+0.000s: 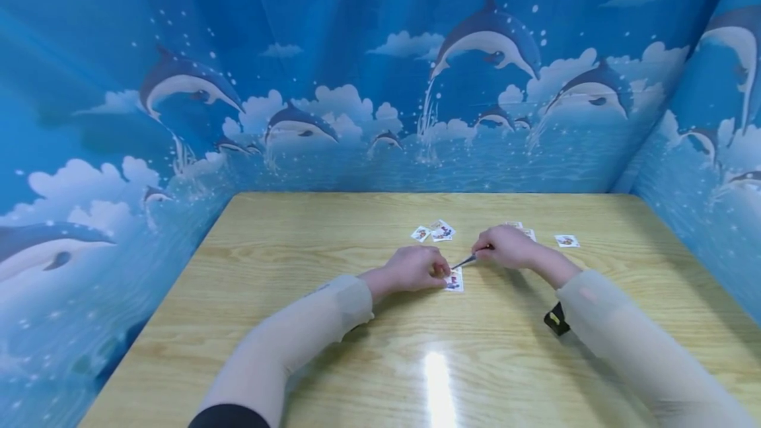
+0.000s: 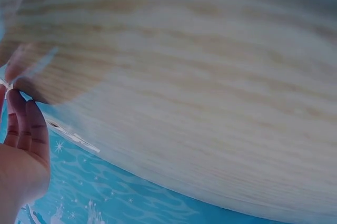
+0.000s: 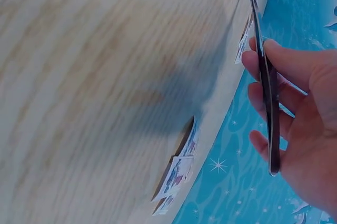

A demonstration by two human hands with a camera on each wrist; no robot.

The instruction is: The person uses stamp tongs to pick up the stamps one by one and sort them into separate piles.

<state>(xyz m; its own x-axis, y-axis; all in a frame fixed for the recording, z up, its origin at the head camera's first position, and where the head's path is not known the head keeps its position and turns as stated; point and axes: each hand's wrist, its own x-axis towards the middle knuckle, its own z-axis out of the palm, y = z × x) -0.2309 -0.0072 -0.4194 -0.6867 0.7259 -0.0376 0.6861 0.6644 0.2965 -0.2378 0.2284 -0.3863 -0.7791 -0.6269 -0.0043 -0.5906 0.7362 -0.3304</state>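
Observation:
My right hand (image 1: 508,246) pinches a pair of tweezers (image 3: 268,92) between thumb and fingers, their thin tips pointing left and down. Those tips reach the upper edge of a small white card (image 1: 454,281) printed with a colourful cartoon figure. From the other side, my left hand (image 1: 416,268) holds that card at its left edge, thumb and curled forefinger meeting there. In the left wrist view, a whitish bit of it shows at the fingertips (image 2: 16,84), mostly cut off by the frame edge.
Two picture cards (image 1: 442,230) lie behind the left hand on the wooden table (image 1: 285,249). Several more (image 3: 176,174) lie beyond the right hand, partly hidden by it in the head view. Another card (image 1: 567,241) is farther right. A dolphin-print curtain (image 1: 357,71) surrounds the table.

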